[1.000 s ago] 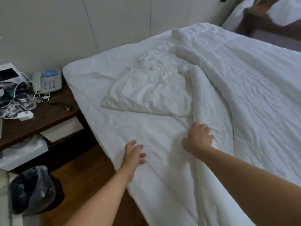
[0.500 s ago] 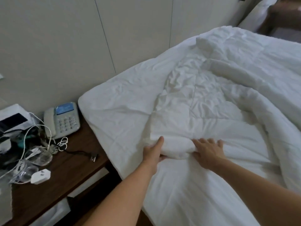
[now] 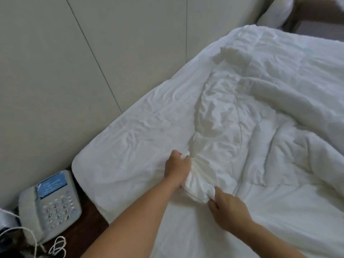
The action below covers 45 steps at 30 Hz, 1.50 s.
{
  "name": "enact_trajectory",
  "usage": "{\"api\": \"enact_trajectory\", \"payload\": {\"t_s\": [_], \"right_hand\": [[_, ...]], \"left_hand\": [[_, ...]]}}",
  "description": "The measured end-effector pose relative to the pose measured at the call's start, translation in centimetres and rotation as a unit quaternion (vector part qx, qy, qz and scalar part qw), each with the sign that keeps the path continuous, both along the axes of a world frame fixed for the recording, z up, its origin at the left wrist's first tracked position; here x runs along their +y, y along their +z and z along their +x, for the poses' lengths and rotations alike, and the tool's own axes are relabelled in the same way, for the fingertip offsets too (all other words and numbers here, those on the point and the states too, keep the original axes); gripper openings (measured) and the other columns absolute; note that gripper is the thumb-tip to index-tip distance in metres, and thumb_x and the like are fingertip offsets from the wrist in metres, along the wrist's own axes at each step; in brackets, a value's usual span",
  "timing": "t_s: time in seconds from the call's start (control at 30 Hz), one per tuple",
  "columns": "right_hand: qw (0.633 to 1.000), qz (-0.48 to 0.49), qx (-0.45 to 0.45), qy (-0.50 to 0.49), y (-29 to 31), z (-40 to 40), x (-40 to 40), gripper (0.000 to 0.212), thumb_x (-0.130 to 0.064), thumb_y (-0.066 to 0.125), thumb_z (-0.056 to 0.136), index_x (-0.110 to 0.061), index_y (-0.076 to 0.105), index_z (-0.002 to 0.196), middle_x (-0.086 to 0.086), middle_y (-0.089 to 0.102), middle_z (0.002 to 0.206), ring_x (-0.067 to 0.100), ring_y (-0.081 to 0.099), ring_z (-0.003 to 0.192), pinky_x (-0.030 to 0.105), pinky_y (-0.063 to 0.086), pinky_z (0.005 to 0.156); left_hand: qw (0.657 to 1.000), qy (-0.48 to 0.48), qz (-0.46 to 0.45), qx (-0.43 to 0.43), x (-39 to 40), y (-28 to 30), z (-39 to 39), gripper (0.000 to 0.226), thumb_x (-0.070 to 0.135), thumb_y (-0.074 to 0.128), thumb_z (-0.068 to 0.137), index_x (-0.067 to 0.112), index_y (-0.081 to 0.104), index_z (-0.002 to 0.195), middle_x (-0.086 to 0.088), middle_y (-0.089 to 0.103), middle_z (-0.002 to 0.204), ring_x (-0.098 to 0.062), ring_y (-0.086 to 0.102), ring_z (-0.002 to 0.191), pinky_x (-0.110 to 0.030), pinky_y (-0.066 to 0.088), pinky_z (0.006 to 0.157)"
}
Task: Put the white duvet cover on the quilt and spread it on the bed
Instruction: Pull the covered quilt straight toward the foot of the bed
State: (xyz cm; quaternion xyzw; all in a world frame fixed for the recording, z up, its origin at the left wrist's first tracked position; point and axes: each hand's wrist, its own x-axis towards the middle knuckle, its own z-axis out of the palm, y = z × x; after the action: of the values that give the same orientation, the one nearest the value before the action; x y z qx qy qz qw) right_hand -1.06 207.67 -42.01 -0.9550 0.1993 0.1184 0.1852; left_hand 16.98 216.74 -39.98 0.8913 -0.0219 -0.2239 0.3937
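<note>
Dim, flat indoor light with a greenish cast — shadows soft, overall slightly blurred, straight wall seams bowing toward the edges.

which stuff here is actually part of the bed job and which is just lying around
Part of the job:
- duvet cover, bunched in both hands
- quilt
- left hand
- right hand
- bed

Just lying about:
- desk phone
- white cable
- nightstand

Plain hotel-ish bedroom, soft flat light

Pale panelled wall [image 3: 93,53] with thin seams up beyond the left hand [image 3: 177,167]; dark wood tabletop [image 3: 89,218] to its left, holding a grey phone [image 3: 50,203] and white cables [image 3: 57,246].
</note>
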Motion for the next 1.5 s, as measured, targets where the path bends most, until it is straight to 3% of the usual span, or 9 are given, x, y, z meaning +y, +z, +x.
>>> {"api": "enact_trajectory", "payload": {"t_s": [0.07,0.2,0.53,0.8,1.0,1.17,1.3,1.4,1.5], "right_hand": [[0.997,0.058,-0.039,-0.023,-0.5,2.6,2.9,0.048,-0.054,0.02,0.09,-0.02,0.045,0.112,0.003,0.069,0.098,0.033,0.066,0.09,0.037,0.038,0.066],[0.983,0.148,-0.096,-0.045,-0.5,10.3,9.3,0.02,-0.036,0.044,0.101,-0.019,0.052,0.108,0.002,0.069,0.101,0.03,0.065,0.093,0.037,0.044,0.075],[0.953,0.295,-0.055,-0.048,-0.5,27.7,30.8,0.031,-0.03,0.044,0.101,-0.002,0.057,0.103,0.024,0.066,0.104,0.043,0.062,0.096,0.038,0.041,0.077],[0.944,0.329,-0.016,-0.017,0.4,31.4,25.1,0.043,-0.059,0.054,0.093,-0.019,0.061,0.109,0.004,0.072,0.099,0.026,0.066,0.098,0.035,0.052,0.086],[0.979,0.045,-0.172,-0.098,-2.0,33.7,13.7,0.018,-0.03,0.045,0.1,-0.014,0.054,0.099,0.011,0.064,0.096,0.037,0.059,0.088,0.042,0.042,0.073],[0.991,0.011,-0.124,0.046,-3.8,32.9,14.0,0.028,-0.038,0.052,0.089,-0.018,0.056,0.108,0.004,0.06,0.104,0.032,0.055,0.097,0.038,0.032,0.077],[0.981,0.167,-0.093,0.035,-2.5,32.6,11.3,0.028,-0.027,0.062,0.089,-0.021,0.065,0.116,-0.001,0.066,0.109,0.024,0.06,0.101,0.036,0.045,0.089],[0.934,0.311,-0.119,-0.128,-0.5,32.6,7.5,0.021,-0.013,0.055,0.09,-0.02,0.074,0.096,-0.005,0.074,0.087,0.013,0.068,0.083,0.035,0.055,0.086],[0.905,0.225,-0.224,-0.282,0.6,33.3,1.1,0.025,-0.009,0.049,0.092,-0.022,0.069,0.099,-0.008,0.071,0.09,0.01,0.065,0.086,0.026,0.048,0.078]], "left_hand": [[0.995,-0.069,0.007,-0.066,2.4,1.3,4.0,0.048,0.056,0.068,0.084,0.017,0.054,0.108,-0.004,0.069,0.106,-0.028,0.065,0.099,-0.029,0.041,0.073],[0.96,-0.234,0.095,-0.122,9.3,3.0,11.6,0.071,0.082,0.072,0.063,0.028,0.042,0.1,0.009,0.065,0.085,-0.017,0.064,0.077,-0.035,0.052,0.066],[0.829,-0.292,0.385,-0.283,31.3,0.0,27.2,0.038,0.031,0.062,0.09,0.017,0.039,0.117,-0.017,0.063,0.101,-0.04,0.065,0.081,-0.044,0.052,0.064],[0.723,-0.326,0.556,-0.248,29.4,-2.5,28.9,0.035,0.016,0.047,0.096,0.017,0.038,0.13,-0.007,0.066,0.106,-0.025,0.07,0.086,-0.035,0.052,0.066],[0.837,-0.211,0.434,-0.257,36.8,2.5,30.0,0.045,0.031,0.068,0.086,0.018,0.037,0.115,-0.014,0.061,0.078,-0.035,0.063,0.065,-0.039,0.049,0.058],[0.778,-0.254,0.531,-0.221,35.4,-4.2,27.7,0.039,-0.005,0.072,0.078,0.004,0.045,0.105,-0.027,0.046,0.075,-0.038,0.057,0.061,-0.05,0.052,0.051],[0.755,-0.226,0.559,-0.256,23.5,-1.4,25.1,0.047,0.017,0.051,0.094,0.008,0.035,0.137,-0.029,0.042,0.136,-0.045,0.05,0.117,-0.051,0.048,0.09],[0.774,-0.361,0.33,-0.402,12.7,0.3,24.5,0.056,0.026,0.064,0.087,0.015,0.045,0.138,-0.017,0.048,0.139,-0.035,0.053,0.12,-0.049,0.045,0.094],[0.809,-0.402,0.181,-0.389,2.7,-1.0,27.9,0.052,0.033,0.056,0.096,0.016,0.045,0.144,-0.014,0.036,0.156,-0.035,0.037,0.141,-0.045,0.039,0.109]]}}
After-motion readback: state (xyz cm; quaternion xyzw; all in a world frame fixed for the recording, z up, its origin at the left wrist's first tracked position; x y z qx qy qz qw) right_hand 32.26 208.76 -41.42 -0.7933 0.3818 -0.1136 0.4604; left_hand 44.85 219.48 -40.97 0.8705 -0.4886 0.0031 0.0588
